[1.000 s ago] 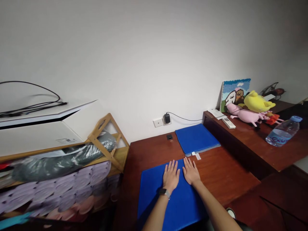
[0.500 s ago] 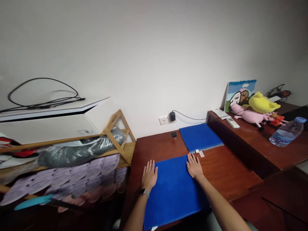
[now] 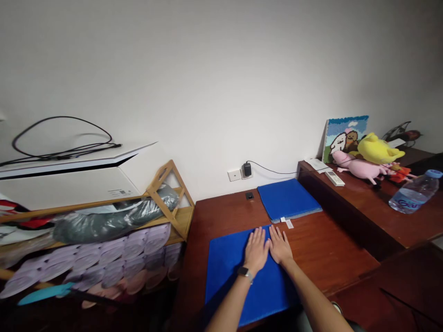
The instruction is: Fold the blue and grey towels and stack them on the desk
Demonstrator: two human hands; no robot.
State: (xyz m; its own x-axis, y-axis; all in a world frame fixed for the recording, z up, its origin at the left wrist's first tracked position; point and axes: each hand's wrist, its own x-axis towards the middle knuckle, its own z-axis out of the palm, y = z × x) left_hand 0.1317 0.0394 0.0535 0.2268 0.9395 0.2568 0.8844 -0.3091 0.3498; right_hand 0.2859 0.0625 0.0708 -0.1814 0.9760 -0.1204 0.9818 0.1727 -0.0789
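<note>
A blue cloth (image 3: 226,263) lies flat on the reddish-brown desk (image 3: 221,210). My left hand (image 3: 256,250), with a watch on its wrist, rests palm down on the cloth near its far edge, fingers stretched out. Beside it my right hand (image 3: 279,244) lies flat at the cloth's far right corner, its fingers extended as well. The two hands almost touch at the thumbs, and neither holds anything. Behind them, a second blue cloth (image 3: 289,198) with a grey edge and white tags lies folded near the wall.
On the raised surface at right are a water bottle (image 3: 413,191), a remote (image 3: 334,178), plush toys (image 3: 360,167) and a picture (image 3: 346,136). A charger (image 3: 247,169) is plugged into the wall. To the left, a wooden rack (image 3: 185,216) holds slippers and a white box (image 3: 69,184).
My left hand has moved right, from the cloth's left edge to beside my right hand. My right hand has stayed near the far right corner.
</note>
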